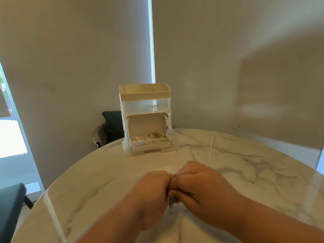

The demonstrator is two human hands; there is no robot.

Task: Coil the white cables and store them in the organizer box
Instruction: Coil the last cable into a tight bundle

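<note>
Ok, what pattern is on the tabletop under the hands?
White marble with grey veining, seen in the head view on the table around both hands.

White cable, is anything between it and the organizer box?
Nothing visible. Only bare table lies between the left hand and right hand gripping the white cable and the organizer box, its lid open. The cable's loose tail trails rightward, off that path.

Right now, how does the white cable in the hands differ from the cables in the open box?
The held cable is gripped by the left hand and right hand; the stored cables lie untouched in the open box. The held cable trails a loose length over the table; the stored cables sit bundled. Both look whitish.
</note>
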